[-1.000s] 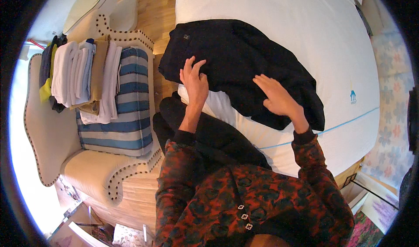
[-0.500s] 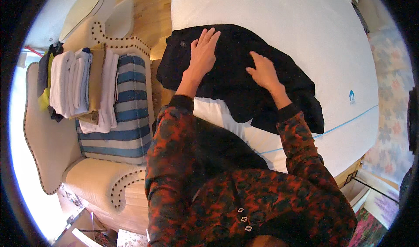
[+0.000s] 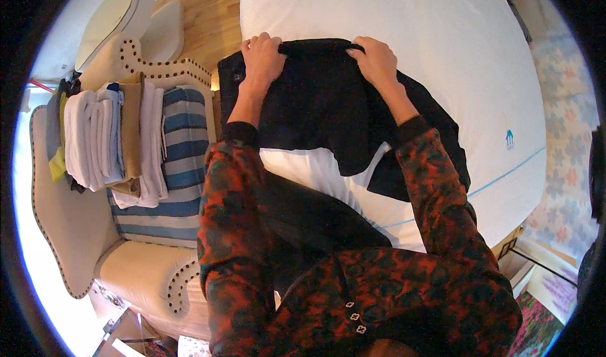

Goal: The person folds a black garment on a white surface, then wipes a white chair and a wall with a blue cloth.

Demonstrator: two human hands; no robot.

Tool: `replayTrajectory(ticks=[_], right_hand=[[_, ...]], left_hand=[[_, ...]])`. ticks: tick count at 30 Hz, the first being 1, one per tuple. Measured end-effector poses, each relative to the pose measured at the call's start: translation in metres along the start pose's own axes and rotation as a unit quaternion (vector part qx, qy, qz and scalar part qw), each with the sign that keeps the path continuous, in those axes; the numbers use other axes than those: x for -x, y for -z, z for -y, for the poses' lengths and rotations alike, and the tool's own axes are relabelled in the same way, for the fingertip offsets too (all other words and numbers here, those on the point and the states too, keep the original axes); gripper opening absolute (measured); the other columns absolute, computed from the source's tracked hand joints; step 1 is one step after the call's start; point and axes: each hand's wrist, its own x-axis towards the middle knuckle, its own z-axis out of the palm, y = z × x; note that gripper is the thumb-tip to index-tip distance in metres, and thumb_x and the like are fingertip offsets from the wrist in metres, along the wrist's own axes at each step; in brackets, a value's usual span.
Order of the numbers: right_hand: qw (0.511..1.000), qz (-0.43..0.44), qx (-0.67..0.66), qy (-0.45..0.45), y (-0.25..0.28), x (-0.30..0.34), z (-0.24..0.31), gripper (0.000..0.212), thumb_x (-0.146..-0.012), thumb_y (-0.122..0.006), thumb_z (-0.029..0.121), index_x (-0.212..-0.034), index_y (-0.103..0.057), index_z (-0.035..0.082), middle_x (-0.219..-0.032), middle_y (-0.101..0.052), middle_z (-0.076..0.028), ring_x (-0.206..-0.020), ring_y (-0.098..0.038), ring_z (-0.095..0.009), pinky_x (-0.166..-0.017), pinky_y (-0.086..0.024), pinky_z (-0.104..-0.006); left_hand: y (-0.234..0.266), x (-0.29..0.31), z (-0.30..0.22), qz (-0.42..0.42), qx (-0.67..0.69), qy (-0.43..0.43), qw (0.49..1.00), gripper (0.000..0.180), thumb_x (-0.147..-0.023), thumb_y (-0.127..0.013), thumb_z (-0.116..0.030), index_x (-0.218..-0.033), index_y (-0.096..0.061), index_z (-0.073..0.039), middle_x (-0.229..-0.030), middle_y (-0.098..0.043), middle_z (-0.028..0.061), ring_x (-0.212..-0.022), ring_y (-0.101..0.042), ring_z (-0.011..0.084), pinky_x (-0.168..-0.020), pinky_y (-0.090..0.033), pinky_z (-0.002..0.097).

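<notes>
1. Black garment (image 3: 315,98): it lies spread on the white-covered bed (image 3: 454,41), in front of me. Its left end overhangs the bed's left edge. Near my right forearm, its lower border parts into two flaps with a wedge of white between them.
2. Left fingers (image 3: 260,41): curled closed over the far edge of the garment, toward its left end; they have hold of the cloth.
3. Right fingers (image 3: 366,42): closed on the same far edge, well apart from the left; thumb and forefinger pinch the cloth.
4. Between the two grips, the edge runs nearly straight.
5. Blue line (image 3: 505,172): it crosses the bed cover near the garment's lower right end.
6. Armchair (image 3: 132,263): beige, studded, at my left beside the bed. It carries a striped cushion (image 3: 184,168) in blue and grey.
7. Folded clothes (image 3: 130,136): white, brown and dark pieces, packed side by side on the cushion.
8. Wooden floor (image 3: 211,19): visible beyond the armchair.
</notes>
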Motion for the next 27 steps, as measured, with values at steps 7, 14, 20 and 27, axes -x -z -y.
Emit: replayTrajectory(ticks=[7,14,20,27], right_hand=[[0.992,-0.026,0.031,0.119,-0.052,-0.033,-0.040,0.030,-0.081,-0.080,0.027,-0.095,-0.070,0.002,-0.101,-0.070,-0.015,-0.106,-0.061,-0.034,-0.089,-0.048,-0.0416],[0.990,0.049,-0.126,0.042,-0.026,-0.013,-0.036,0.035,-0.084,-0.077,0.033,-0.106,-0.068,0.008,-0.091,-0.071,-0.016,-0.084,-0.067,-0.038,-0.080,-0.053,-0.0437],[0.990,0.088,-0.094,0.056,-0.020,-0.019,-0.036,0.032,-0.086,-0.074,0.031,-0.100,-0.071,0.002,-0.089,-0.071,-0.016,-0.080,-0.067,-0.034,-0.075,-0.051,-0.0430],[0.984,0.065,-0.152,-0.063,-0.002,-0.032,-0.042,0.037,-0.091,-0.067,0.035,-0.102,-0.070,0.000,-0.095,-0.070,-0.021,-0.087,-0.067,-0.036,-0.080,-0.051,-0.0455]], left_hand=[[-0.040,-0.017,0.047,0.071,0.116,0.020,0.990,0.050,-0.082,-0.077,-0.029,-0.124,-0.060,-0.008,-0.129,-0.056,0.0136,-0.132,-0.048,0.0333,-0.117,-0.017,0.0670],[-0.002,-0.021,0.067,0.237,0.066,0.014,0.969,0.063,-0.079,-0.079,-0.043,-0.128,-0.060,-0.008,-0.135,-0.061,0.0161,-0.130,-0.054,0.0354,-0.113,-0.021,0.0652],[0.028,-0.050,0.073,0.344,0.072,-0.048,0.935,0.059,-0.078,-0.083,-0.039,-0.125,-0.069,-0.005,-0.122,-0.069,0.0180,-0.115,-0.063,0.0383,-0.101,-0.046,0.0479],[0.039,-0.108,-0.010,-0.120,-0.179,-0.142,0.966,0.019,-0.092,-0.053,-0.012,-0.097,-0.071,-0.012,-0.099,-0.074,0.0091,-0.092,-0.073,0.0281,-0.100,-0.042,0.0550]])
